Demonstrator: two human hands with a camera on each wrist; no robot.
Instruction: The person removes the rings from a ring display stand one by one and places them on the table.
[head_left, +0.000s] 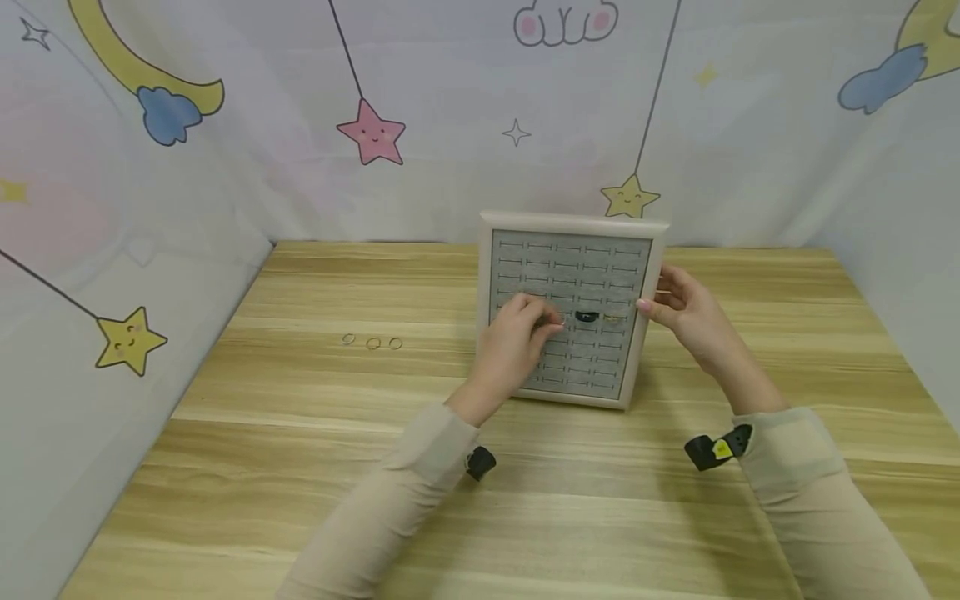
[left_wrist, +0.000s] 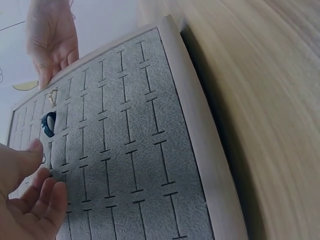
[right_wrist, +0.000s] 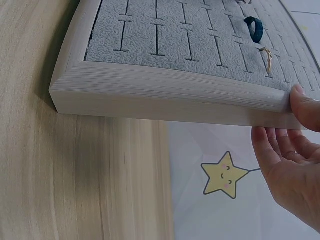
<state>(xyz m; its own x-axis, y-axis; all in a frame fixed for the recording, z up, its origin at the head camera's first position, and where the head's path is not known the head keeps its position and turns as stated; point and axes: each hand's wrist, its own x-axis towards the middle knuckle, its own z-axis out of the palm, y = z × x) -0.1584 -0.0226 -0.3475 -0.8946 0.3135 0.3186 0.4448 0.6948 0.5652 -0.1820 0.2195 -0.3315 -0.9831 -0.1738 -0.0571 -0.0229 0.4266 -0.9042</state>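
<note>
A pale wood-framed ring display board (head_left: pixel 573 402) with a grey slotted pad stands upright on the table. My left hand (head_left: pixel 513 342) is in front of the pad, thumb and fingertips pinching a small silver ring (left_wrist: pixel 43 158) at a slot. Most of that ring is hidden by the fingers. Beside it, a dark blue-black ring (head_left: pixel 587 317) and a gold ring (head_left: pixel 612 318) sit in slots of the same row. My right hand (head_left: pixel 693 321) grips the board's right edge, thumb on the front of the frame and fingers behind.
Three thin rings lie in a row on the wooden table to the left: one ring (head_left: pixel 348 339), a middle ring (head_left: pixel 373 343) and another ring (head_left: pixel 396 343). A white cloth backdrop (head_left: pixel 450 192) with printed stars and moons surrounds the table's back and sides.
</note>
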